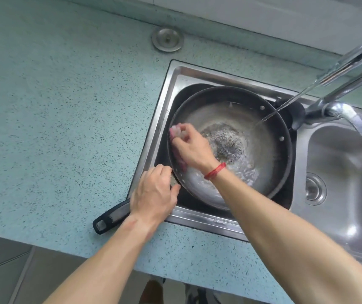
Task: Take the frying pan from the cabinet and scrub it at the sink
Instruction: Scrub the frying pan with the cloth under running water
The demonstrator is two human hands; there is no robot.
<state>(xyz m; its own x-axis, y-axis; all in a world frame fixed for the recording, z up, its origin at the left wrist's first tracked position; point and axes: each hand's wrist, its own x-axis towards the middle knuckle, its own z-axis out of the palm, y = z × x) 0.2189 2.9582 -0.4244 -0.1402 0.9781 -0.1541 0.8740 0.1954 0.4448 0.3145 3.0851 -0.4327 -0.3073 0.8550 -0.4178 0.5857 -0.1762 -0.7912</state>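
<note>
Your left hand [153,195] grips the frying pan [263,141] at its handle root, steadying it so your right hand [194,150], clutching a pink scrubber [176,132], can rub the wall.

1 view: head-worn wide-angle camera, facing steeply down, close above sink [197,218] and countertop [66,128].

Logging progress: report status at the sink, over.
Left hand grips frying pan at handle. Right hand presses pink scrubber on pan wall. Pan in sink, faucet running into it. Nothing obstructing.
</note>
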